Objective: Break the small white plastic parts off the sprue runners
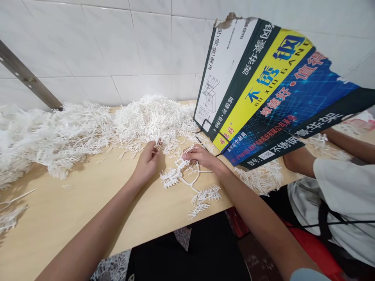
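Observation:
My right hand (202, 157) pinches a white branched plastic sprig (191, 181) between thumb and fingers. Its thin bare stems curve over the table, and feathery, many-pronged tips hang off them at the left and towards the table's front edge. To its left, my left hand (149, 162) rests with curled fingers at the near edge of a heap of white plastic pieces (155, 117). Those fingers are closed, and whatever they may hold is hidden among the white bits.
A printed cardboard panel (263, 93) stands on the table (88, 210) at the right, tied with black cord. Behind it sits another person (342, 195) with more white pieces. A long white pile (58, 132) lines the tiled wall. A metal bar (32, 80) slants down at left.

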Action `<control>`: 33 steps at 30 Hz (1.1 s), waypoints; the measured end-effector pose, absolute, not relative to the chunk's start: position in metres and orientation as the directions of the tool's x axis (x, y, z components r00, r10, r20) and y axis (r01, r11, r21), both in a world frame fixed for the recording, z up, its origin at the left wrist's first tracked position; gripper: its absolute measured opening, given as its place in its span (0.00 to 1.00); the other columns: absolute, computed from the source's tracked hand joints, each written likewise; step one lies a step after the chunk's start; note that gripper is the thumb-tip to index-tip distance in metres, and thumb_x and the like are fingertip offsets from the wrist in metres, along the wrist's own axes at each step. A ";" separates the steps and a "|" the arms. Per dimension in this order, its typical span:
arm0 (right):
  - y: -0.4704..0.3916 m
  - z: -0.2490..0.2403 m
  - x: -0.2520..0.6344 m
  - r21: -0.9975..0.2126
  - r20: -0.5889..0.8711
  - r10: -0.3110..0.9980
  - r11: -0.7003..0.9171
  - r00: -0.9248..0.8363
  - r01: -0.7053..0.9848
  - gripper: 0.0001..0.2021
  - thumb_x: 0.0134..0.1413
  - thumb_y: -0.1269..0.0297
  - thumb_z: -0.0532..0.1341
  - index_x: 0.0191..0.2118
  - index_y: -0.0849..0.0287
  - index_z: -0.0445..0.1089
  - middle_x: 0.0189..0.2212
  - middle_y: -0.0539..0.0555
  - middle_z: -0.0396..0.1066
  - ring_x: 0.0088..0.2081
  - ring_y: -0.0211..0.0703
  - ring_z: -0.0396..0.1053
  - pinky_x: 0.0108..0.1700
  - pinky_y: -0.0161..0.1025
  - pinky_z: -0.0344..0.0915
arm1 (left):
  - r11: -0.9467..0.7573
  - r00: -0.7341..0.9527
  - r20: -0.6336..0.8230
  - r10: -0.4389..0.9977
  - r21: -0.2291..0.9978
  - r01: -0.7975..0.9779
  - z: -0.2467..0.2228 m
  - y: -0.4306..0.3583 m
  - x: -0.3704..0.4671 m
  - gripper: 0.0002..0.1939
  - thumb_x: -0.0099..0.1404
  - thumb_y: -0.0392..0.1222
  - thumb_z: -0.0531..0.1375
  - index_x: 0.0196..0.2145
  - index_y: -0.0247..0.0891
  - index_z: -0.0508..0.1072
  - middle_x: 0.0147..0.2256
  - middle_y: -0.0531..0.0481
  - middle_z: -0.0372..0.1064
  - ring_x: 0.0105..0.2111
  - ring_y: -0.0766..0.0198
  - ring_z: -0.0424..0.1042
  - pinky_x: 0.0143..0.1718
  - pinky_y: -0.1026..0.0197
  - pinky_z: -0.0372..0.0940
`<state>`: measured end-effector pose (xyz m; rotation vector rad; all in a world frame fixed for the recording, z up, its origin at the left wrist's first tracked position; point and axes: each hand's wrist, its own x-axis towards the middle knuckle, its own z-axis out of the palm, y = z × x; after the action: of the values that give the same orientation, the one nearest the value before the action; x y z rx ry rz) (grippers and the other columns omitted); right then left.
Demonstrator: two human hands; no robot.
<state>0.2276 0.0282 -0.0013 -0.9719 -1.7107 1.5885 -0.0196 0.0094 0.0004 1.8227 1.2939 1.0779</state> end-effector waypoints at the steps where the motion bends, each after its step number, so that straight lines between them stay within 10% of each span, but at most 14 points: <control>1: 0.028 -0.001 0.227 -0.993 -0.047 0.835 0.019 -0.548 0.113 0.25 0.50 0.49 0.69 0.20 0.58 0.57 0.19 0.43 0.49 0.23 0.31 0.46 0.27 0.36 0.42 | -0.329 0.208 0.259 0.943 0.817 0.473 0.001 0.008 -0.017 0.12 0.72 0.47 0.52 0.44 0.41 0.71 0.38 0.47 0.69 0.38 0.58 0.67 0.43 0.55 0.63; 6: 0.022 0.004 0.222 -0.993 -0.063 0.838 0.004 -0.541 0.122 0.24 0.48 0.46 0.70 0.23 0.59 0.61 0.21 0.45 0.54 0.24 0.33 0.52 0.28 0.35 0.48 | -0.440 0.311 0.313 0.897 0.686 0.579 0.002 0.002 -0.012 0.19 0.75 0.49 0.49 0.31 0.39 0.72 0.34 0.46 0.72 0.38 0.57 0.69 0.42 0.57 0.61; 12: 0.017 0.008 0.217 -0.983 -0.076 0.840 0.028 -0.537 0.182 0.25 0.49 0.44 0.69 0.23 0.60 0.62 0.21 0.45 0.54 0.25 0.33 0.52 0.29 0.35 0.49 | -0.151 0.073 0.135 0.988 0.770 0.620 0.000 0.000 -0.015 0.30 0.73 0.58 0.52 0.17 0.39 0.64 0.15 0.55 0.54 0.20 0.64 0.58 0.28 0.58 0.52; 25: 0.010 0.008 0.201 -0.968 0.175 0.876 0.236 -0.449 0.083 0.22 0.62 0.46 0.63 0.26 0.60 0.68 0.20 0.45 0.58 0.24 0.35 0.55 0.29 0.36 0.51 | -0.381 0.209 0.328 0.921 0.872 0.307 0.006 -0.016 -0.001 0.13 0.69 0.51 0.62 0.36 0.38 0.75 0.36 0.49 0.74 0.39 0.59 0.71 0.43 0.60 0.62; 33: 0.005 0.003 0.199 -0.920 0.244 0.906 0.329 -0.347 0.214 0.21 0.61 0.53 0.65 0.56 0.55 0.70 0.42 0.54 0.75 0.38 0.42 0.73 0.39 0.36 0.68 | -0.253 0.184 0.219 0.958 0.950 0.185 -0.002 -0.011 -0.006 0.16 0.69 0.53 0.62 0.46 0.40 0.74 0.41 0.48 0.76 0.35 0.62 0.74 0.36 0.62 0.67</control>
<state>0.1995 0.0046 0.0031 -1.0000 -1.7733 1.0607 -0.0059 -0.0108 -0.0023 1.6144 1.1118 1.1520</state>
